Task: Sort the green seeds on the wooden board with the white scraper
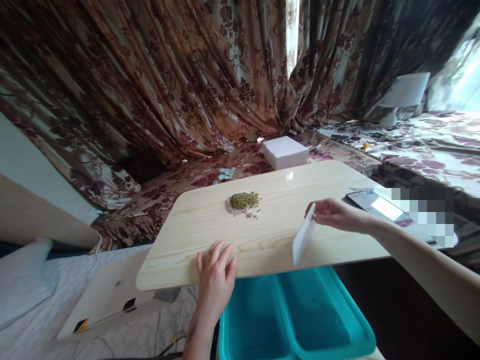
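Left hand (216, 267): empty, resting at the near edge of the surface (176, 240). Right hand (326, 214), apart: pinching white card (303, 236); firm grip advisable, likely flexible. Green granules (244, 200): heaped towards far edge.

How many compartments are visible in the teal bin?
2: a left compartment and a right compartment, side by side below the tabletop. It overlaps the bin's far end, so more may be hidden.

Home room, floral curtains (210, 75), 1 white lamp (407, 91), apparently a pillow (28, 280)
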A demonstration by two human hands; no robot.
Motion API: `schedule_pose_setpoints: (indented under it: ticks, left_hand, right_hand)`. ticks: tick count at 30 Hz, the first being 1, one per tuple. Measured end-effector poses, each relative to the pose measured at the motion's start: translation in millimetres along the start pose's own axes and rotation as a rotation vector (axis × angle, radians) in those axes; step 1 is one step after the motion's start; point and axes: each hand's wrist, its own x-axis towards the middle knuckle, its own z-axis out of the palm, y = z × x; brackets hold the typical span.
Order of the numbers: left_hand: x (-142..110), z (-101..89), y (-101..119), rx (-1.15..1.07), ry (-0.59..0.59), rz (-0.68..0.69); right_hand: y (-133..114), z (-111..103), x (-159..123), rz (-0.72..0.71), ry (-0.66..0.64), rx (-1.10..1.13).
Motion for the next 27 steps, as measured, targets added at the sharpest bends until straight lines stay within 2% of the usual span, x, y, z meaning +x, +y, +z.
schedule_pose_setpoints:
  ticks: [3,6,9,12,15,27]
  left_hand:
    - [0.5,-1.5,2.0,0.001,-0.001,-0.011]
    - [0.9,-3.2,4.2,0.009,-0.003,-0.015]
    - [0.9,-5.5,7.6,0.017,0.008,-0.017]
    - [0.5,-7.9,11.0,0.017,0.02,-0.018]
    - [0.2,-8.9,12.4,0.008,0.023,-0.017]
    - [-0.6,-8.1,12.2,-0.002,0.035,-0.016]
  right_hand:
    - [4.0,6.2,12.6,-0.048,0.183,0.072]
    - [6.2,23.6,38.8,-0.108,0.373,0.138]
    - [6.7,44.5,68.8,-0.171,0.474,0.145]
    - [9.7,61.8,93.7,-0.223,0.512,0.017]
    - [14.0,73.0,108.3,-0.205,0.595,-0.168]
    - [16.0,91.6,118.4,-0.194,0.585,-0.308]
